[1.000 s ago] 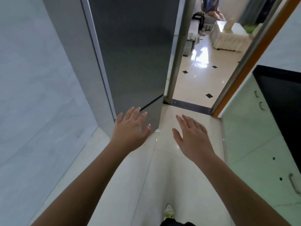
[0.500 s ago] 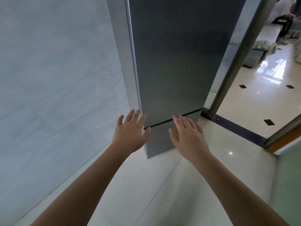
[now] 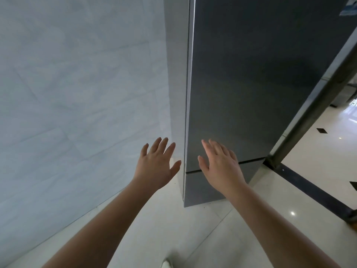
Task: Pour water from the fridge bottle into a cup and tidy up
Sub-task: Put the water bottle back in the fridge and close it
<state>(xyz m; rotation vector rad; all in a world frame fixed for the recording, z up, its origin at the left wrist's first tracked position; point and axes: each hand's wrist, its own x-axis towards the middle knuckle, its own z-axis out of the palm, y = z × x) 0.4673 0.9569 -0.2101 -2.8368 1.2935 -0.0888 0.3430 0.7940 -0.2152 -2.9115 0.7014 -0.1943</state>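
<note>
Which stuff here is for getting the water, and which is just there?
For the job:
fridge, doors closed
left hand, open, holding nothing
right hand, open, in front of the fridge door

Just there:
tiled wall
floor
dark doorway post
shoe

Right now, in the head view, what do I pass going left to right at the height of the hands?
Tiled wall → left hand → fridge's front left edge → right hand → dark door post → shiny floor of the next room.
</note>
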